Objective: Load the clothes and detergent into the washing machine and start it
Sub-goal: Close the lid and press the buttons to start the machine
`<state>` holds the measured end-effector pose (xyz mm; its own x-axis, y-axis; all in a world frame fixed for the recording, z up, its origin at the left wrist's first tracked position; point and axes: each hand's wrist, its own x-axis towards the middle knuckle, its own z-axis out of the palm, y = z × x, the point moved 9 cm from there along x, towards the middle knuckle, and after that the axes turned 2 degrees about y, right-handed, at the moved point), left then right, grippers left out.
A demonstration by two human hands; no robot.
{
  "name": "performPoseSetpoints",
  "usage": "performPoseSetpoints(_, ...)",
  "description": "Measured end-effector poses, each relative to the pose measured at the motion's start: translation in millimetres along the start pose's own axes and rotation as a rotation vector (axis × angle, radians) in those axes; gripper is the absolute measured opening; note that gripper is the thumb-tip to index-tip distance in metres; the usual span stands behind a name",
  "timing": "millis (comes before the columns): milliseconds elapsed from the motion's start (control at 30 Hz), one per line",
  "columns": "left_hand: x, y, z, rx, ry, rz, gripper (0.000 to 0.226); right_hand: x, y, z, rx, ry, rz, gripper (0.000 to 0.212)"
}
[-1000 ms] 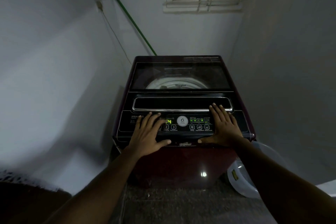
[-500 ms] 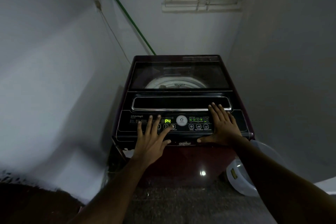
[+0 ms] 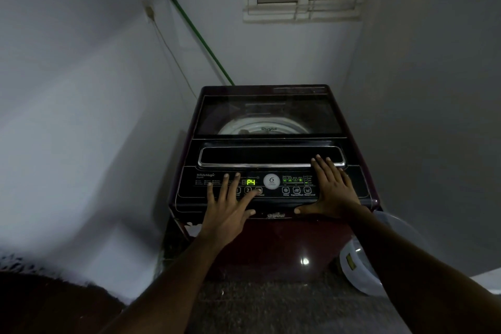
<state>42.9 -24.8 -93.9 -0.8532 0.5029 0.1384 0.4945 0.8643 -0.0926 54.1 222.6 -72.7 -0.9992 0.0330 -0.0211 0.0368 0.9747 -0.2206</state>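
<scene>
While the dark maroon top-loading washing machine (image 3: 271, 238) stood lid-shut, display (image 3: 251, 182) reading P4, the left hand (image 3: 227, 209) lay open, forefinger at the start/pause button (image 3: 259, 190); the right hand (image 3: 333, 190) rested flat, holding nothing. White plastic tub (image 3: 379, 266) right; nothing obstructed.

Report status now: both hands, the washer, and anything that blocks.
Left hand open, fingers spread on panel buttons. Right hand open, flat on panel. Washer lid shut, display reads P4. Nothing blocks.
</scene>
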Motion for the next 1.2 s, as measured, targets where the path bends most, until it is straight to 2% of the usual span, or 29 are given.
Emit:
performPoseSetpoints(500, 0.5, -1.5, -2.3, -0.02, -0.074, -0.019, 0.058, -1.1, -1.4, -2.3, 0.012, 0.009, -0.003, 0.148)
performPoseSetpoints(600, 7.4, -6.9, -9.4, -0.067, -0.088, -0.012, 0.075, -1.3, -1.5, -2.6, 0.014, 0.007, -0.003, 0.148)
performPoseSetpoints(800, 30.2, -32.4, -6.1, -0.172, -0.191, -0.044, 0.137, -1.5, 1.0, -0.8, 0.009, 0.001, 0.004, 0.148)
performPoseSetpoints(867, 30.0, -37.4, 3.5, -0.167, -0.226, -0.048, 0.142, -1.3, 1.0, 0.6, 0.013, 0.004, 0.002, 0.149)
performPoseSetpoints(1200, 30.3, -38.1, 8.1, -0.229, -0.194, -0.039, 0.142, 0.5, 3.0, 3.9, -0.009, 0.009, -0.005, 0.148)
